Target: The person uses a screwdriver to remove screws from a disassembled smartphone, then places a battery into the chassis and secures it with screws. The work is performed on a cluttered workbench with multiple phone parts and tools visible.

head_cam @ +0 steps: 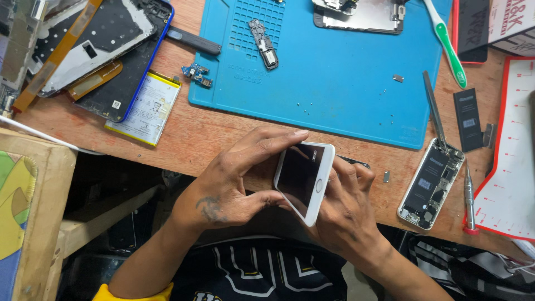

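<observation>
From my remote seat I logged both hands low in the frame, near 6 o'clock, closed around a white phone screen panel [304, 181] held tilted above the near edge of the wooden desk [223, 139]. The left hand [228, 187] had its fingers curled round the panel's left long edge, forefinger stretched along the top corner and thumb pressed at the lower corner. The right hand [345, 209] gripped the right side from beneath, fingers folded behind the glass; I could not tell what, if anything, lay between panel and palm. The panel's dark glass faced up, round button toward the lower end. At 12 o'clock lay a blue work mat [334, 83], carrying a small metal component [263, 43] and, at its far edge, a phone frame [362, 15]. At 3 o'clock from the hands an opened phone body [432, 184] rested on the desk, with tweezers [433, 108] touching its upper end and a loose black battery [467, 120] just beside. A screwdriver [470, 200] lay near its right side. At 10 o'clock sat a yellow-edged battery [149, 108] beside a stack of dismantled phone backs [106, 50]. A green-and-white toothbrush [448, 44] crossed the mat's right edge at 1 o'clock.
</observation>
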